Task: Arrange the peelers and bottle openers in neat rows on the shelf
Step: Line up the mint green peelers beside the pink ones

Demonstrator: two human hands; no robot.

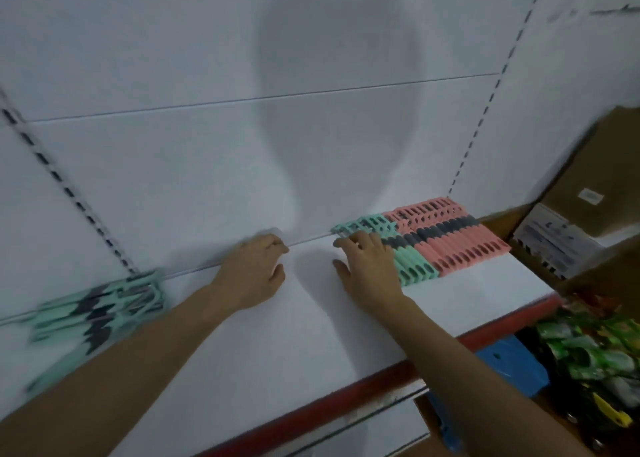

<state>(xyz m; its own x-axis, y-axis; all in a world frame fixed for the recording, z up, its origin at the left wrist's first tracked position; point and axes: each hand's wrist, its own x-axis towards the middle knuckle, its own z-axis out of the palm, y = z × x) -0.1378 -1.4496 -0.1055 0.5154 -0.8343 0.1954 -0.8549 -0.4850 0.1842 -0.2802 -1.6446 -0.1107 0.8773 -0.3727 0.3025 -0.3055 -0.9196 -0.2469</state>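
Peelers (pixel 412 266) in mint green lie packed side by side at the back right of the shelf (pixel 311 335), butted against a longer pink row (pixel 460 234) that runs on to the right-hand end. The person's right hand (pixel 370 266) lies flat on the left end of the mint ones, fingers straight and spread, gripping nothing, with the thumb out over bare shelf. The left hand (pixel 252 273) rests on the shelf just to the left, apart from the row, its fingers loosely bent near the back panel (pixel 207 144); I can see nothing in it. A loose heap (pixel 100 311) of mint peelers sits well off to the left, blurred.

From where I stand this looks like squaring up the row's end. It would be best to press lightly and nudge rightward with flat fingers, so the handles line up with the pink ones and none rides over its neighbour.
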